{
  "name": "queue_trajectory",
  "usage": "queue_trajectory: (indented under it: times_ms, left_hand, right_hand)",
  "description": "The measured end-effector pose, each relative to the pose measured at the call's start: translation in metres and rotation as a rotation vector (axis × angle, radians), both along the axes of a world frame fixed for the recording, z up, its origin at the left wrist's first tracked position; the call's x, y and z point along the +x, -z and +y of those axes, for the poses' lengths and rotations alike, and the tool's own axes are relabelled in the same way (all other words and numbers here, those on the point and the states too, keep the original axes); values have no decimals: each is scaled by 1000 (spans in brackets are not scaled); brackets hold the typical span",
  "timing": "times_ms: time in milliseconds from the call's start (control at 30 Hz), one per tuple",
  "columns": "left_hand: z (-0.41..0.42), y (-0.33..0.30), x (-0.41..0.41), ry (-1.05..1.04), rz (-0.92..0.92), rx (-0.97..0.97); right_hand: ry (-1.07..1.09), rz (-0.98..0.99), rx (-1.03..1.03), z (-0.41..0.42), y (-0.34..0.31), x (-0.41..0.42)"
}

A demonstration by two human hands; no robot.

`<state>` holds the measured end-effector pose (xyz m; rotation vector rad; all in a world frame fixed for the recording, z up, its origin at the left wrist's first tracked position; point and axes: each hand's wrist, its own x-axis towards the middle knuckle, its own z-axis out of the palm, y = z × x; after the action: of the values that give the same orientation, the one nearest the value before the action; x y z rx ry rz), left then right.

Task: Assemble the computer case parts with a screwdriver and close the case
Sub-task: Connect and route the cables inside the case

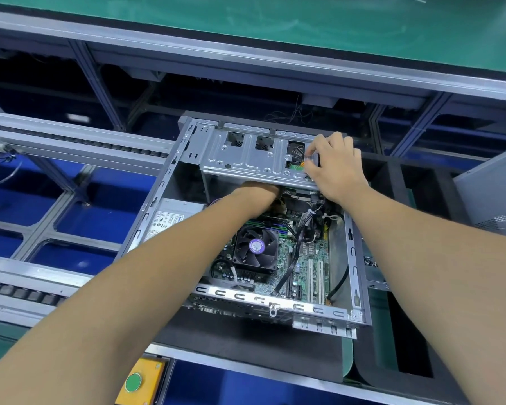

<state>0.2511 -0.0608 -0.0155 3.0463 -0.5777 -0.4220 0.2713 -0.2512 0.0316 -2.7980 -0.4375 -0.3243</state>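
While the open computer case lies on its side on a dark mat between the two forearms, the right hand rests on the right end of the metal drive cage, its fingers curled over the cage's edge and gripping it. The left hand reaches under that cage, its fingers hidden, so whether it holds anything cannot be told. Just below the left wrist sits the CPU fan on the motherboard, and a yellow box with a green button lies under the left forearm.
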Motion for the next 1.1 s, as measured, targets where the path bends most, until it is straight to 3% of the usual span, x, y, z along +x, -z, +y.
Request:
queue_trajectory:
  times_ms: [233, 700, 900, 1100]
  left_hand:
    - [-4, -1, -6, 57, -12, 106]
    - [-16, 1, -4, -30, -72, 232]
    - [-5, -3, 0, -30, -24, 107]
    - [-8, -1, -2, -179, 35, -10]
  right_hand:
    - [4, 4, -3, 0, 0, 0]
    - [-1, -24, -44, 1, 0, -1]
    - [2, -22, -39, 1, -1, 0]
    - [8, -24, -44, 1, -1, 0]
